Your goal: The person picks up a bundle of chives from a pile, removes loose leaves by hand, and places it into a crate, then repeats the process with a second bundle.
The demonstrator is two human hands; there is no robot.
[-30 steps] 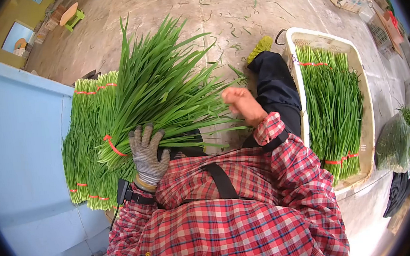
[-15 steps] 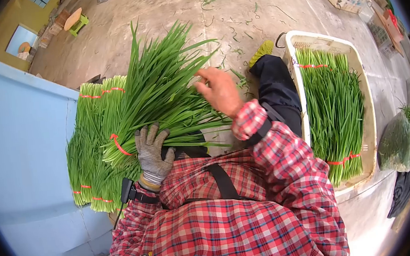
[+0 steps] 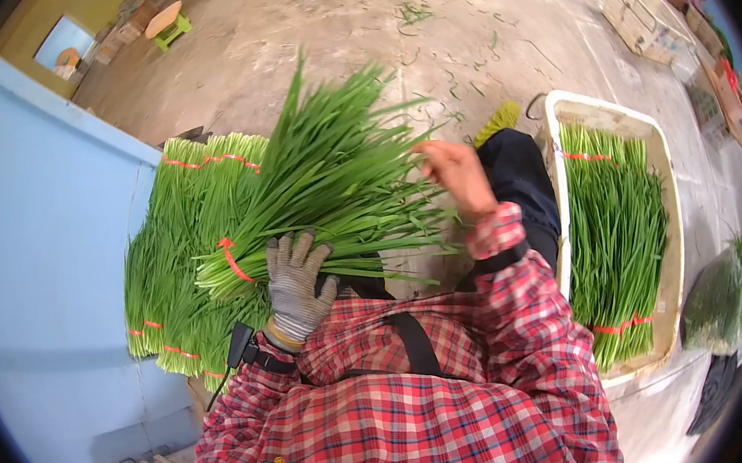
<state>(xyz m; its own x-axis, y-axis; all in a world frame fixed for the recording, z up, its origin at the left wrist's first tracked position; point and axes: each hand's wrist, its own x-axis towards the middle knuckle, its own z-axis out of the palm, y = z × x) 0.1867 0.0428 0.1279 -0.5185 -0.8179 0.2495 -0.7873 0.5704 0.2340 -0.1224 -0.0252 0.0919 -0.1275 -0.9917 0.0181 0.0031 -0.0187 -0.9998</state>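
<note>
A loose-leaved green bundle (image 3: 323, 183), tied near its stem end with a red band (image 3: 233, 261), lies across my lap over a pile of tied bundles (image 3: 170, 249). My left hand (image 3: 299, 286), in a grey striped glove, rests on the bundle's lower stems beside the band, its thumb apart from the other fingers. At the leaf tips on the right is my bare right hand (image 3: 459, 173), fingers bent and slightly blurred; whether a leaf is pinched in them is too small to tell.
At the right stands a white crate (image 3: 672, 205) holding more banded bundles. Beyond it is a plastic bag of greens (image 3: 723, 298). A light blue wall (image 3: 45, 242) borders the left. Leaf scraps (image 3: 412, 13) lie on the floor, with another crate (image 3: 640, 23) at the upper right.
The whole view has shifted and tilted a little. My right hand stays by the leaf tips, its fingers more drawn together, and the leaves are blurred by motion. My left hand stays on the stems.
</note>
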